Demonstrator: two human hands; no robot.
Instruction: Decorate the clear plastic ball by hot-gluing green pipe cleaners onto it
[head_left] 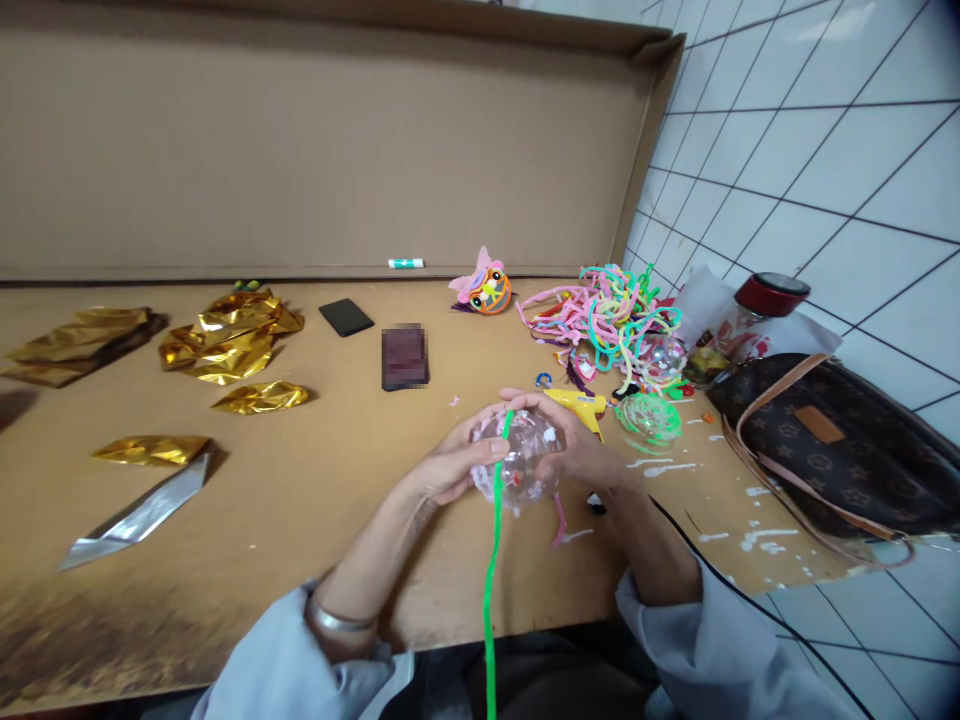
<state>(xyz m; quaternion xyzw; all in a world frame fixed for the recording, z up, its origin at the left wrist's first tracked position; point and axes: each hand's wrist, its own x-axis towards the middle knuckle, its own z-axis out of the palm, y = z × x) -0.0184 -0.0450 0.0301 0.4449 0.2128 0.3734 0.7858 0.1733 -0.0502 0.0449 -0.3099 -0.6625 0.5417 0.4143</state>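
Between both hands is a clear plastic ball [525, 460] with white and pinkish bits on it. My left hand [457, 455] grips its left side, the thumb pressing a bright green fuzzy strip [491, 560] against the surface. From that thumb the strip hangs down past the table's front edge. My right hand [585, 445] curls around the ball's right side, fingers over the top. Just behind the right hand lies a yellow glue gun [577, 401]. A clear dome wound with green strip [649, 420] rests to the right.
Coloured fuzzy strips [600, 315] are heaped at the back right, beside a decorated ball figure [487, 285]. A brown handbag [847, 450] and red-lidded jar [769, 300] stand right. Gold foil [232, 335], a black phone-like slab [346, 317] and a glue stick [406, 264] lie left and back.
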